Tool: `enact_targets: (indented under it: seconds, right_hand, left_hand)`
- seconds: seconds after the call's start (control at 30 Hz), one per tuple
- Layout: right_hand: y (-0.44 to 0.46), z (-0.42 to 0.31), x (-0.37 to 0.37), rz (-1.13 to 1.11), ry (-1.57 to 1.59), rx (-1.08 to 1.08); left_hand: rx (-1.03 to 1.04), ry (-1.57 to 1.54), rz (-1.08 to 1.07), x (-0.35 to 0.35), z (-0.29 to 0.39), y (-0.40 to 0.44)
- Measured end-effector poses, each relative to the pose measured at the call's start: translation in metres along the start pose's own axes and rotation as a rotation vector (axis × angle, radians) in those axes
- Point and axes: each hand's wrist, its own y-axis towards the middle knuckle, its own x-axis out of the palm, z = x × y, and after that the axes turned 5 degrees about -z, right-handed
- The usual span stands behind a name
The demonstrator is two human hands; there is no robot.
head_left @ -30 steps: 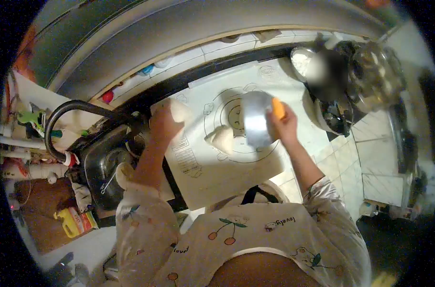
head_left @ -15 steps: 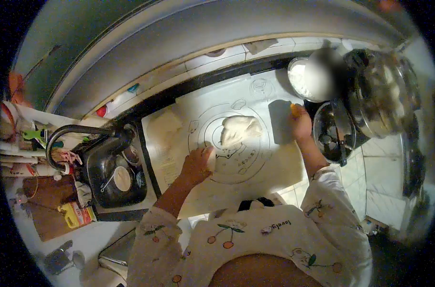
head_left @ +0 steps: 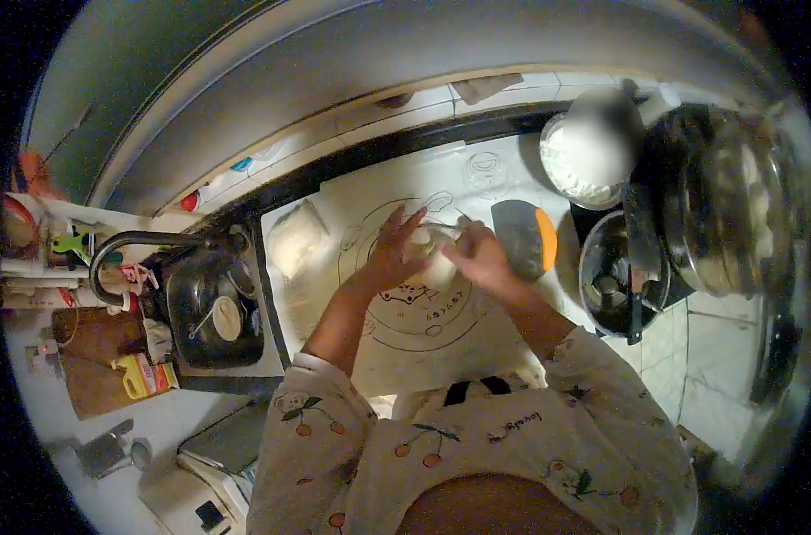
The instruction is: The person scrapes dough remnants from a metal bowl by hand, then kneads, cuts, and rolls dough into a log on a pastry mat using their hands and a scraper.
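Both of my hands are on a piece of pale dough point(head_left: 439, 265) over the printed circles of a white mat point(head_left: 405, 366). My left hand point(head_left: 394, 254) grips the dough's left side, fingers pointing up and away. From the right, my right hand point(head_left: 482, 259) holds the other side, its fingers bent over the dough. A larger lump of dough point(head_left: 296, 241) lies at the mat's left end. The scraper point(head_left: 521, 239), a grey blade with an orange handle, lies flat on the mat to the right of my right hand.
A bowl of white powder point(head_left: 579, 169) stands at the back right, beside a dark pan point(head_left: 615, 285) and a stacked steamer point(head_left: 731, 214). To the left are a black sink point(head_left: 214, 312) with a curved tap point(head_left: 147, 239) and a yellow bottle point(head_left: 142, 377).
The scraper has left my right hand and lies on the mat. My right hand has moved left onto the dough, and my left hand has moved up to it.
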Motion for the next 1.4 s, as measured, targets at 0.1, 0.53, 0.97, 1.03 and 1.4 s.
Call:
enact_targets:
  seconds: [0.1,0.53,0.97,1.03,1.4]
  right_hand:
    - [-0.007,0.003,0.014,0.102,-0.086,-0.155]
    - [-0.075,-0.066,0.097,0.063,-0.054,-0.54]
    - [-0.074,-0.053,0.13,0.376,0.142,-0.177]
    - [-0.049,-0.037,0.126,0.295,0.07,-0.03]
    - [0.046,-0.029,0.096,0.259,-0.064,-0.137]
  left_hand:
    - [-0.182,-0.169,-0.256,0.0,-0.007,0.005]
    - [-0.473,-0.469,0.295,0.039,0.063,-0.161]
    - [-0.235,-0.118,0.61,0.048,0.044,-0.094]
    - [-0.238,0.028,0.605,0.042,0.03,-0.069]
    - [-0.289,0.161,0.622,0.039,-0.03,0.0]
